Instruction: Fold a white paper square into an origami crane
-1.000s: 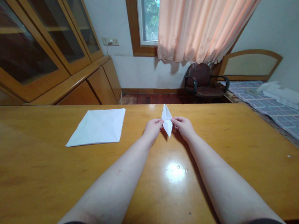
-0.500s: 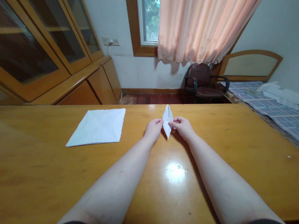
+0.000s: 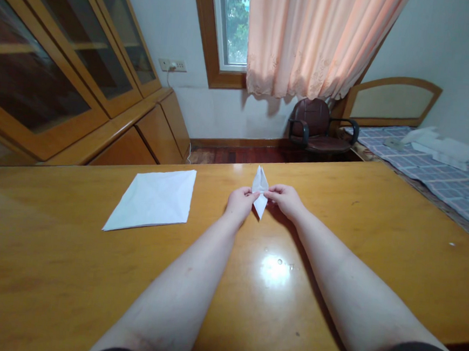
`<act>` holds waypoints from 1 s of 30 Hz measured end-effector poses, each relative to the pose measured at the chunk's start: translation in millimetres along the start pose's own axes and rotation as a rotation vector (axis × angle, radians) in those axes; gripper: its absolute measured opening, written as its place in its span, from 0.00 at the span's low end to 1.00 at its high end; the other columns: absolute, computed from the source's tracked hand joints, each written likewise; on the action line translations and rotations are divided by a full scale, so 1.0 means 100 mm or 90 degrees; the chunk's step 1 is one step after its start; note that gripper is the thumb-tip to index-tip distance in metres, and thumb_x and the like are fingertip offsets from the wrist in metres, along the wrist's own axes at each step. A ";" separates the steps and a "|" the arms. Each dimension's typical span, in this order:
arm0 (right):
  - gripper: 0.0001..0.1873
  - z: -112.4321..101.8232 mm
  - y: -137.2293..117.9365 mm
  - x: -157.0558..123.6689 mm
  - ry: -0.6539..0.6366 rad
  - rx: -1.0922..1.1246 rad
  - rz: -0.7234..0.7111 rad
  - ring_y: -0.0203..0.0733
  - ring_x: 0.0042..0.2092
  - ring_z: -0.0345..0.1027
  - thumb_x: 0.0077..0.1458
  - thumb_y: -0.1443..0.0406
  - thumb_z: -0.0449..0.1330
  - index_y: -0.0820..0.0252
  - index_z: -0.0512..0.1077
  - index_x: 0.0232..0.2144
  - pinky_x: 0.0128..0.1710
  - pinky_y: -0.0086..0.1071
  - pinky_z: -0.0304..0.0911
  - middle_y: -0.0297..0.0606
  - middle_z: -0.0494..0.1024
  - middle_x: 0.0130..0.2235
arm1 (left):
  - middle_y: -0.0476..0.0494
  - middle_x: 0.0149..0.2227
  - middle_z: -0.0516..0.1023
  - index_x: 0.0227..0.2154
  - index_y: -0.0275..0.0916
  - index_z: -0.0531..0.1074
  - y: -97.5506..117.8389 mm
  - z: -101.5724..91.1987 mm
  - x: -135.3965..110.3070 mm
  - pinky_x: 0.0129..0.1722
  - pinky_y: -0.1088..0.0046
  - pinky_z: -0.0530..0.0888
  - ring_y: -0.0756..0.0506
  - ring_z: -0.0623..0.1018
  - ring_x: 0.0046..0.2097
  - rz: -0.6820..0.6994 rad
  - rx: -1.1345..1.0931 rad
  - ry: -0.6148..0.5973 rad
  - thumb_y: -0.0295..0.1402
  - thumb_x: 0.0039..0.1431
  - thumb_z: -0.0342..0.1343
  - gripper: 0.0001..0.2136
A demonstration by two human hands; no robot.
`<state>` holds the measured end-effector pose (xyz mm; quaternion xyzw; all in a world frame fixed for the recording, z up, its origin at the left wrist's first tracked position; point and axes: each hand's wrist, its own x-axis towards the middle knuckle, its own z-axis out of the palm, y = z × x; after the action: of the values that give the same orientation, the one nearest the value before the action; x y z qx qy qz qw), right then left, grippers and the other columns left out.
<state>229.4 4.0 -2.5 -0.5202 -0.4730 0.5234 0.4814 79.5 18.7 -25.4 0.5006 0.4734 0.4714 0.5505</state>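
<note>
A small folded white paper piece (image 3: 260, 182), narrow and pointed at both ends, stands upright over the far middle of the wooden table (image 3: 374, 262). My left hand (image 3: 239, 203) pinches its left side with closed fingers. My right hand (image 3: 287, 199) pinches its right side, fingertips pressed together near the paper's middle. Both forearms stretch forward across the table. To the left, a creased square sheet of white paper (image 3: 152, 199) lies flat on the table, apart from both hands.
A wooden cabinet with glass doors (image 3: 64, 70) runs along the left wall. Beyond the table stand a dark armchair (image 3: 317, 128), a window with a peach curtain (image 3: 310, 41), and a bed with a checked cover (image 3: 441, 170) on the right.
My fingertips have drawn closer together on the folded paper, which now looks narrower and sits slightly lower. The flat sheet has not moved.
</note>
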 end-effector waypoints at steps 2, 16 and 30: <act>0.15 0.01 0.00 0.00 0.000 0.011 0.004 0.33 0.21 0.63 0.32 0.58 0.68 0.62 0.72 0.22 0.22 0.28 0.59 0.33 0.73 0.19 | 0.46 0.24 0.77 0.24 0.35 0.75 0.02 0.00 -0.01 0.29 0.74 0.68 0.48 0.74 0.27 -0.001 -0.019 -0.002 0.33 0.46 0.61 0.06; 0.13 0.03 0.01 0.01 0.033 0.029 0.000 0.36 0.24 0.66 0.40 0.58 0.66 0.61 0.74 0.25 0.24 0.30 0.62 0.37 0.76 0.23 | 0.45 0.26 0.77 0.29 0.34 0.76 0.05 -0.01 0.00 0.30 0.77 0.68 0.51 0.73 0.29 -0.054 -0.089 -0.001 0.40 0.49 0.59 0.12; 0.13 0.02 0.04 0.01 0.054 -0.064 -0.035 0.34 0.23 0.62 0.43 0.56 0.62 0.61 0.74 0.26 0.23 0.28 0.56 0.34 0.73 0.22 | 0.47 0.24 0.75 0.25 0.36 0.75 0.02 0.00 0.02 0.25 0.78 0.66 0.51 0.71 0.26 0.005 -0.037 -0.004 0.38 0.50 0.57 0.10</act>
<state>227.7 4.8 -6.9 -0.5525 -0.4920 0.4627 0.4885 79.9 20.9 -23.3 0.4875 0.4563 0.4854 0.5643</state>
